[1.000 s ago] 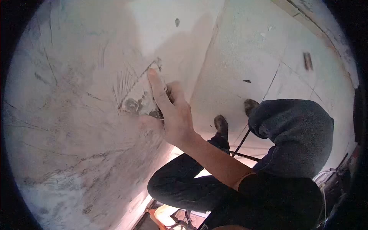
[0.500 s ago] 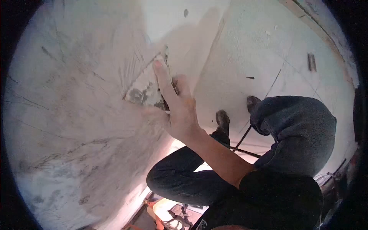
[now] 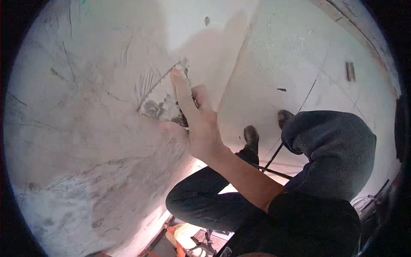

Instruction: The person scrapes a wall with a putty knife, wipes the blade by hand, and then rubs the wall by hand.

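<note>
My right hand [image 3: 201,128] is wrapped round a broad scraper [image 3: 160,96], which looks like a putty knife. Its pale blade is blotched with dark smears, and its straight far edge lies close against a scuffed whitish surface [image 3: 85,141]. The index finger stretches along the blade, the thumb lies near its lower corner and the other fingers curl beneath. The handle is hidden by the hand. Dark scratches fan out beside the blade's edge. My left hand is out of view.
My bent legs in dark trousers [image 3: 338,150] and dark shoes [image 3: 251,135] are at the right, over a pale floor [image 3: 291,55] with dark lines. Small dark scraps [image 3: 350,72] lie there. Orange and dark items [image 3: 180,244] show at the bottom edge.
The view has shifted slightly, so the surface marks, shoes and legs appear a little displaced. My right hand keeps nearly the same grip and pose on the scraper.
</note>
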Tool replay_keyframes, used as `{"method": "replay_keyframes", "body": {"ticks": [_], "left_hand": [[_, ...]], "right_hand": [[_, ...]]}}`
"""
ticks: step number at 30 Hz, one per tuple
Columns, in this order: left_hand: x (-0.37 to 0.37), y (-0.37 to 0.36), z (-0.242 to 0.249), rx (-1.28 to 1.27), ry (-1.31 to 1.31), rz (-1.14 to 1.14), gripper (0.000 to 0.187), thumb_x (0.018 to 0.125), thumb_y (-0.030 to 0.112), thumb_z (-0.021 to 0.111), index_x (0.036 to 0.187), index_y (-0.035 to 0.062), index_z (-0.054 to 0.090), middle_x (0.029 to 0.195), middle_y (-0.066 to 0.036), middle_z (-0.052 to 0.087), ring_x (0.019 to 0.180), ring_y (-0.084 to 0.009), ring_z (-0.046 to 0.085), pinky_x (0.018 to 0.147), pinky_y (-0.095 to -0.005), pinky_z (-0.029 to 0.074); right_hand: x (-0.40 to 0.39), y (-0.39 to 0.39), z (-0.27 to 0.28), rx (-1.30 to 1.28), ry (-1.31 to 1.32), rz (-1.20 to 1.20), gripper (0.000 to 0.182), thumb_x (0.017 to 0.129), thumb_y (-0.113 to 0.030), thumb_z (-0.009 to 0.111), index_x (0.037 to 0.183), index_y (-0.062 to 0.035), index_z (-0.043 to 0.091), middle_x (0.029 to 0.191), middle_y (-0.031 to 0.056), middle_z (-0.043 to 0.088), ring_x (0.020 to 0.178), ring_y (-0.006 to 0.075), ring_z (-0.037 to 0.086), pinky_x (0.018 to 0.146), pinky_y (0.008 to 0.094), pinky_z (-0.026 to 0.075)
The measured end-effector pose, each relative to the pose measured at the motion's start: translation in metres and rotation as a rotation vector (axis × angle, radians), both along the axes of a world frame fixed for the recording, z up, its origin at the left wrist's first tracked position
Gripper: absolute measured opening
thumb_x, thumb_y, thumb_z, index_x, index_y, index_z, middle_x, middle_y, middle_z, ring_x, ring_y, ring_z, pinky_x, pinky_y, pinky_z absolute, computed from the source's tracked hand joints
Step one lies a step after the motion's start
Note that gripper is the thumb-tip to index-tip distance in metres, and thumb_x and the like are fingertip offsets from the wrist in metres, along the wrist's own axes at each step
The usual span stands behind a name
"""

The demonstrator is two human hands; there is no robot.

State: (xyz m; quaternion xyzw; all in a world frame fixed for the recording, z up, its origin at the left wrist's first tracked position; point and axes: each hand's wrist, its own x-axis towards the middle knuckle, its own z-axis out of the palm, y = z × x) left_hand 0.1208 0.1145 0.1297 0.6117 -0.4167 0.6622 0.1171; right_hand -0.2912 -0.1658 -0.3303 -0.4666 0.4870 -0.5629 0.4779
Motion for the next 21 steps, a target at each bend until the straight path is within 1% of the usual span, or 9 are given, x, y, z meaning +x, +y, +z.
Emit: {"method": "replay_keyframes", "body": {"ticks": [2,5,8,9,12,14,16,18,21], "left_hand": [[0.015,0.000,0.000,-0.029,0.002,0.027,0.069,0.102,0.037,0.048,0.147,-0.0081,0.021,0.153,-0.025,0.017,0.143,-0.0362,0.017,0.116,-0.0537,0.014],[0.015,0.012,0.032,-0.032,-0.028,0.107,0.069,0.102,0.037,0.048,0.147,-0.0080,0.021,0.153,-0.025,0.017,0.143,-0.0364,0.017,0.116,-0.0537,0.014],[0.042,0.006,0.023,-0.111,-0.013,0.129,0.069,0.102,0.037,0.048,0.147,-0.0080,0.021,0.153,-0.025,0.017,0.143,-0.0365,0.017,0.116,-0.0538,0.014],[0.048,0.010,0.026,-0.123,-0.013,0.151,0.069,0.102,0.037,0.048,0.147,-0.0080,0.021,0.153,-0.025,0.017,0.143,-0.0366,0.017,0.116,-0.0538,0.014],[0.050,0.026,0.056,-0.141,-0.044,0.231,0.069,0.102,0.037,0.048,0.147,-0.0080,0.021,0.153,-0.025,0.017,0.143,-0.0368,0.017,0.116,-0.0539,0.014],[0.064,0.019,0.050,-0.189,-0.035,0.247,0.069,0.102,0.037,0.048,0.147,-0.0080,0.021,0.153,-0.025,0.017,0.143,-0.0369,0.017,0.116,-0.0539,0.015],[0.075,0.021,0.050,-0.211,-0.033,0.286,0.069,0.102,0.037,0.048,0.147,-0.0080,0.021,0.153,-0.025,0.017,0.143,-0.0370,0.017,0.116,-0.0539,0.015],[0.067,0.022,0.074,-0.213,-0.059,0.339,0.069,0.102,0.037,0.048,0.147,-0.0080,0.021,0.153,-0.025,0.017,0.143,-0.0371,0.017,0.116,-0.0540,0.015],[0.089,0.010,0.063,-0.284,-0.040,0.364,0.069,0.102,0.037,0.048,0.147,-0.0080,0.020,0.153,-0.025,0.017,0.143,-0.0372,0.017,0.116,-0.0540,0.015]], "right_hand": [[0.006,-0.006,0.003,-0.040,-0.093,-0.094,0.093,0.084,-0.056,0.067,0.152,-0.0040,0.031,0.092,0.0124,0.043,0.074,0.0229,0.047,0.066,0.0309,0.045],[-0.003,0.003,0.000,0.011,-0.055,-0.001,0.091,0.085,-0.058,0.065,0.150,-0.0023,0.034,0.090,0.0118,0.044,0.074,0.0228,0.047,0.066,0.0302,0.045],[0.004,-0.008,-0.003,-0.081,-0.078,-0.116,0.091,0.084,-0.059,0.065,0.150,-0.0025,0.036,0.087,0.0109,0.044,0.075,0.0221,0.047,0.065,0.0304,0.044],[0.003,-0.010,-0.004,-0.080,-0.076,-0.112,0.091,0.084,-0.059,0.065,0.150,-0.0025,0.036,0.087,0.0109,0.044,0.075,0.0221,0.047,0.065,0.0304,0.044],[-0.002,-0.007,-0.001,-0.049,-0.041,-0.068,0.094,0.082,-0.058,0.067,0.150,-0.0008,0.035,0.086,0.0105,0.044,0.076,0.0218,0.047,0.065,0.0312,0.045],[-0.004,-0.008,-0.001,-0.093,-0.012,-0.082,0.095,0.080,-0.054,0.071,0.150,-0.0018,0.034,0.087,0.0101,0.043,0.076,0.0211,0.047,0.065,0.0306,0.045],[-0.004,-0.012,-0.002,-0.085,-0.011,-0.089,0.094,0.080,-0.052,0.072,0.150,-0.0016,0.034,0.088,0.0100,0.043,0.075,0.0210,0.046,0.065,0.0300,0.044],[0.001,-0.002,0.003,-0.052,-0.033,-0.079,0.094,0.080,-0.051,0.073,0.150,-0.0014,0.034,0.088,0.0098,0.042,0.074,0.0208,0.045,0.064,0.0294,0.044],[0.002,-0.004,0.005,-0.044,-0.052,-0.075,0.093,0.080,-0.050,0.073,0.151,-0.0034,0.034,0.087,0.0094,0.042,0.073,0.0206,0.044,0.063,0.0289,0.043]]}}
